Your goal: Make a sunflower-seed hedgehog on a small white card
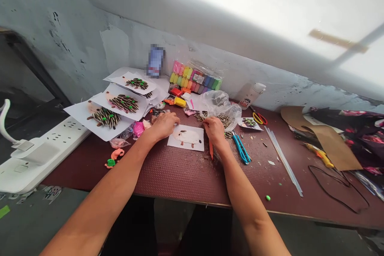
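A white card [198, 146] lies on the table in front of me, bearing a pale, flattened clay hedgehog shape [189, 136] with small brown feet and a dark spot at its right end. My left hand [164, 126] is curled at the card's upper left corner, fingertips together; anything between them is too small to make out. At the upper right corner my right hand [215, 130] is pinched, beside a pile of striped sunflower seeds [223, 120]. What it holds, if anything, is hidden. An orange pen-like tool [211, 150] lies partly under the right hand.
Finished seed-covered hedgehog cards [100, 126] are stacked left, beside a white power strip [51, 152]. Packs of coloured clay [195, 78] stand by the wall. Right are a teal cutter [241, 148], scissors [259, 117], glue sticks [283, 160] and a yellow glue gun [319, 155] with cord.
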The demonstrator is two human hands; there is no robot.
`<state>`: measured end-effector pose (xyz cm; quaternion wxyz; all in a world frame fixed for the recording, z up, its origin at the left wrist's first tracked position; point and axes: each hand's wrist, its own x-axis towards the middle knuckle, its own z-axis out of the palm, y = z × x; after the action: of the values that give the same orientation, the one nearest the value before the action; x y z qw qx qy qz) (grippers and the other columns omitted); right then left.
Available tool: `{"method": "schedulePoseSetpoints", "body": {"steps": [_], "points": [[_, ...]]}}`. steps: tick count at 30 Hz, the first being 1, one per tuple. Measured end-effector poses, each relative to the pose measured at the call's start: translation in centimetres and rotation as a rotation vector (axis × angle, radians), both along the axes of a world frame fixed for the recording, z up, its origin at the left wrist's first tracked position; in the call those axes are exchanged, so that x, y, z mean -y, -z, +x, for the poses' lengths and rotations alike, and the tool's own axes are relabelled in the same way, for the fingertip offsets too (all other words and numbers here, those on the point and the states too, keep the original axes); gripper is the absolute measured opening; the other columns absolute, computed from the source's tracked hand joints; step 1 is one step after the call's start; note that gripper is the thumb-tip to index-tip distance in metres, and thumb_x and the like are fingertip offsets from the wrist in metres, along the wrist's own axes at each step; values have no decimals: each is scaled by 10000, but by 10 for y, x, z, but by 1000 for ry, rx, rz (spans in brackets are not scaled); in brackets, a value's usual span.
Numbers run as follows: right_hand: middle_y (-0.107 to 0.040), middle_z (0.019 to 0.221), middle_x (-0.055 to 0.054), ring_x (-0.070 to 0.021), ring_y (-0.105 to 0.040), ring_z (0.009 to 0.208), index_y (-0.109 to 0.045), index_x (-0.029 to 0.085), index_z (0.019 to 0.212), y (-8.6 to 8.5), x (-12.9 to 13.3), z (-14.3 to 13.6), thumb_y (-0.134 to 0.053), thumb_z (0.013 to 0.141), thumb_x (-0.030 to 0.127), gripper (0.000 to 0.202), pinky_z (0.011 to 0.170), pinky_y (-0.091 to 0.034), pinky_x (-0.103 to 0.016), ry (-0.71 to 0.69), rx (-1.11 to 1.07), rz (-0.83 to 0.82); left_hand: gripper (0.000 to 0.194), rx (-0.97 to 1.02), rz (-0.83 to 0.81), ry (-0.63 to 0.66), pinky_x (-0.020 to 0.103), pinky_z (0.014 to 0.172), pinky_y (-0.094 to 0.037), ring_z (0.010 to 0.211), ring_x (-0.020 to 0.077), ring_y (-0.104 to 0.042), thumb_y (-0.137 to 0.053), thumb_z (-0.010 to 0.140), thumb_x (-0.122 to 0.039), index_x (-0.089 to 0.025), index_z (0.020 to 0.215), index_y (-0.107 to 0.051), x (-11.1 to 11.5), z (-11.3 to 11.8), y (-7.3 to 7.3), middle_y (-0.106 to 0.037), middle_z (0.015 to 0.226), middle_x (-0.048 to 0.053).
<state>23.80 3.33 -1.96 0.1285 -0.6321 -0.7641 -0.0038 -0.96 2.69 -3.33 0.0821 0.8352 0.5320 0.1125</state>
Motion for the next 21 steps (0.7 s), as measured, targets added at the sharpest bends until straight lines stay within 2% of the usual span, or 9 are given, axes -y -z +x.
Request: {"method": "schedulePoseSetpoints", "body": {"steps": [8,21], "points": [[-710,967,-106,-244,-609,974,-814,227,971,7,-18,-11,-638,965,219,177,859,-441,-327,-73,32,50,308,-29,-2,-26,356,869,-486,1063,263,-641,-504,936,-129,-240,1019,-778,-1,2,-1,-714,1110,102],[-691,1067,-148,-298,-601,1042,-767,190,1016,2,-24,-15,-633,958,188,146,887,-432,-371,-106,89,-40,307,-27,10,-11,356,880,-491,1059,252,-636,-494,935,-141,-237,1034,-769,0,1,-1,-722,1122,97]]}}
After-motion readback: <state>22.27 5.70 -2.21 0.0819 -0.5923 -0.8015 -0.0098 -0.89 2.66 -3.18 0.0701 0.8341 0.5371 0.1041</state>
